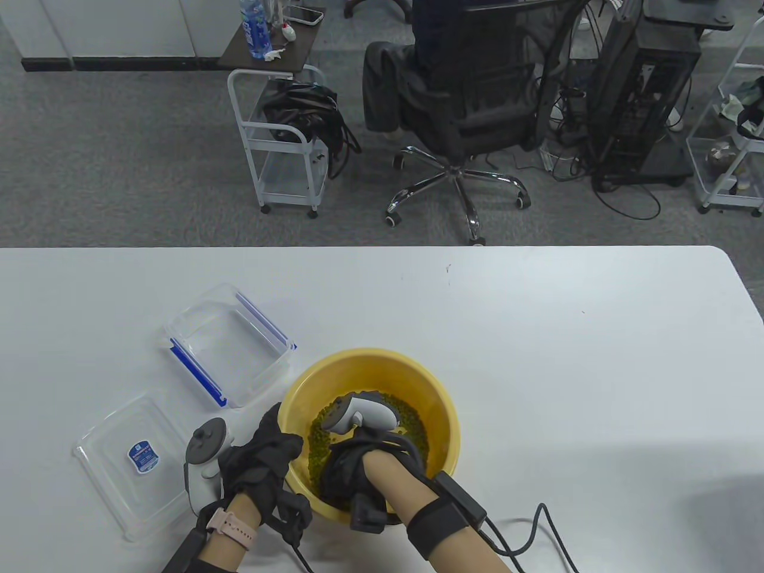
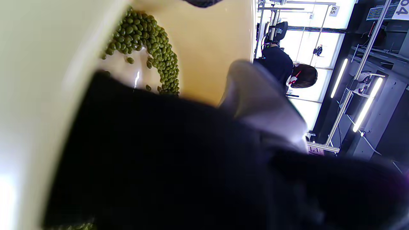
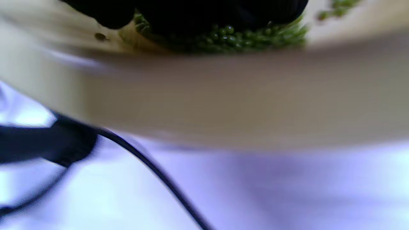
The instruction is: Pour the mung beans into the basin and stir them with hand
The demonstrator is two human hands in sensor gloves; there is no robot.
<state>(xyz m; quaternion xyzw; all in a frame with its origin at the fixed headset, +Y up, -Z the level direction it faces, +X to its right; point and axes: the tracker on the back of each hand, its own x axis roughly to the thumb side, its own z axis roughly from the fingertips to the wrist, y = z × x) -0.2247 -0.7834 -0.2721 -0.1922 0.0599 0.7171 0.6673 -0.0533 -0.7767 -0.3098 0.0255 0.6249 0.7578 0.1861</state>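
Observation:
A yellow basin stands on the white table near its front edge, with green mung beans on its bottom. My left hand grips the basin's left rim, fingers curled over the edge. My right hand is inside the basin, its fingers reaching down into the beans under its tracker. In the right wrist view the dark fingertips touch the beans behind the basin's outer wall. In the left wrist view beans lie in an arc against the yellow inner wall.
An empty clear container with blue clips sits left of the basin. Its clear lid lies flat at the front left. A black glove cable trails on the table right of my forearm. Beyond the far edge a person sits in an office chair.

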